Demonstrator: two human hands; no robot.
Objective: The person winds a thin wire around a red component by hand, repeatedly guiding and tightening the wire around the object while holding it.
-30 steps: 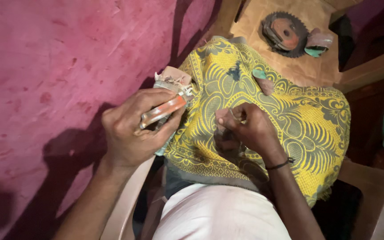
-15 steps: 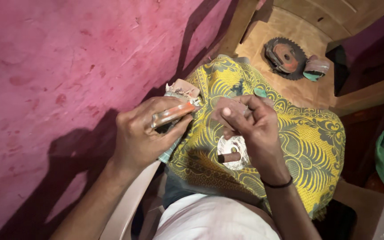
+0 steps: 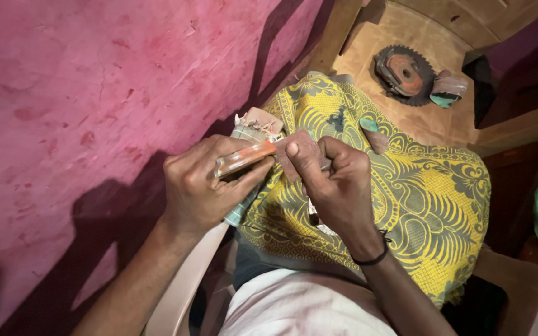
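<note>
My left hand (image 3: 203, 190) is closed around a slim orange tool (image 3: 244, 158); my right hand (image 3: 337, 186) pinches a small brown piece (image 3: 299, 157) against its tip, over the yellow cloth (image 3: 431, 205). I judge the work mid-way; the piece looks unfinished.

Wall (image 3: 94, 93): mottled pink-magenta, darker red blotches. Lap cloth (image 3: 431, 205): yellow with grey-green leaf and scroll print. At 1 o'clock, toothed disc (image 3: 404, 73): dark grey, rust-red centre. Tool (image 3: 244, 158) in left hand (image 3: 200, 186): orange and silver. Shirt (image 3: 300, 308): white.
</note>
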